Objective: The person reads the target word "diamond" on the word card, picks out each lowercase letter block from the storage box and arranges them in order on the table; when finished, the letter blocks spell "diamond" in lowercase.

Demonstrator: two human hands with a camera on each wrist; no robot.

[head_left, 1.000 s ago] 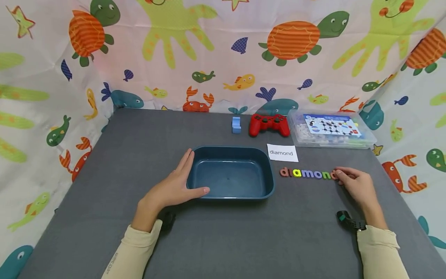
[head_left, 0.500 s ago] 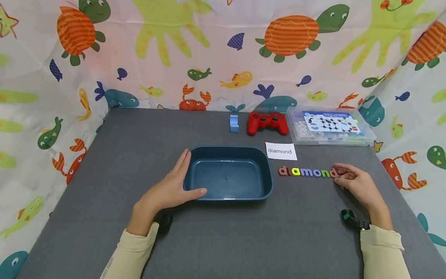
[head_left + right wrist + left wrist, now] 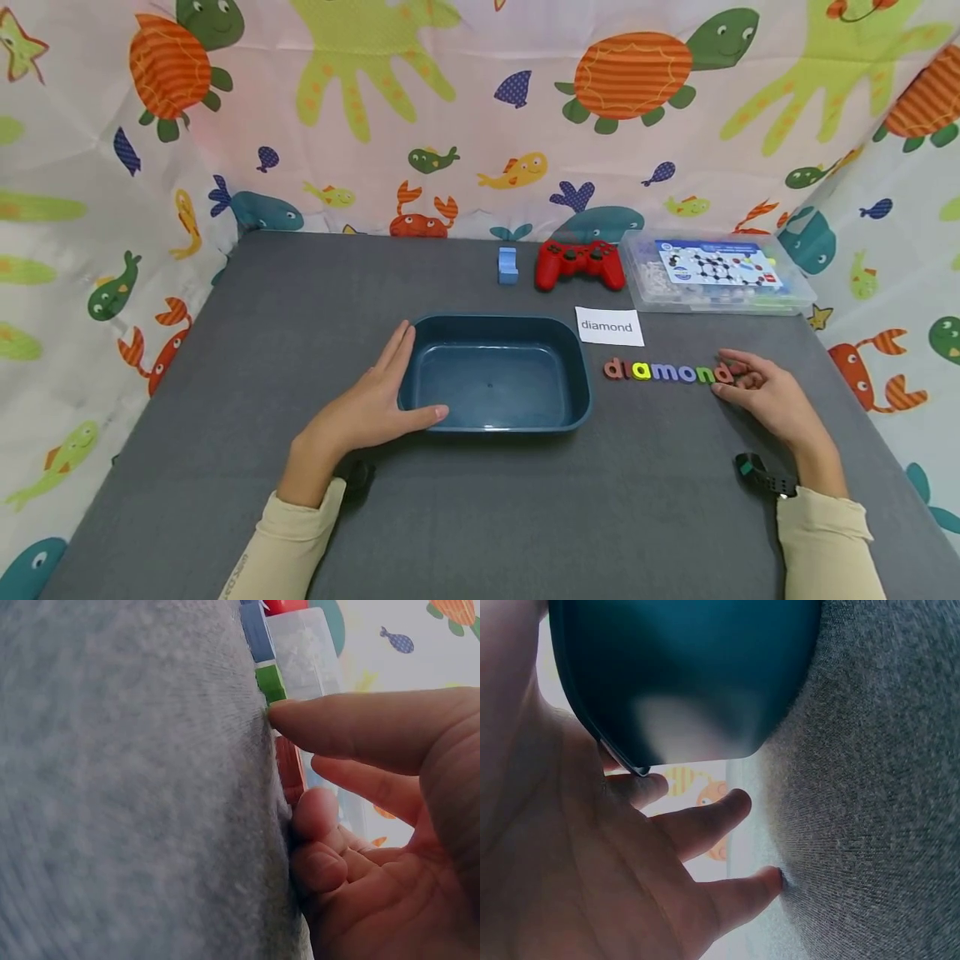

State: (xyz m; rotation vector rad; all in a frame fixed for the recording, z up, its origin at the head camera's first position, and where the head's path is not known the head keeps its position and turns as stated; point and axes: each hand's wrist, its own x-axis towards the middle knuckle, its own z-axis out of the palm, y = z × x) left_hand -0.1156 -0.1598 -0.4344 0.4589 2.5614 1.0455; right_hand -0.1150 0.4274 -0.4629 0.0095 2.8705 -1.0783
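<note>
My left hand (image 3: 363, 406) rests on the left end of a dark blue plastic tub (image 3: 495, 417), thumb over the near rim, other fingers along its side. In the left wrist view the fingers (image 3: 709, 821) are spread below the tub (image 3: 682, 667). At the right, coloured toy letters lie in a row reading "diamond". My right hand (image 3: 776, 404) is at the row's end, its thumb and fingers spread around the reddish last letter d (image 3: 723, 373). In the right wrist view the thumb tip is near the green letter n (image 3: 271, 682), and curled fingers are close beside the reddish letter (image 3: 289, 769).
A white card (image 3: 609, 327) printed "diamond" lies above the letters. Along the back stand a small blue phone-stand-like object (image 3: 507, 267), a red game controller (image 3: 580, 267) and a clear plastic box (image 3: 720, 275) of small parts. A patterned cloth (image 3: 465, 108) hangs behind the grey table (image 3: 562, 517).
My right thumb has come away from the last letter, down and left, so thumb and fingers are wider apart. My left hand stays on the tub. The head view has shifted slightly.
</note>
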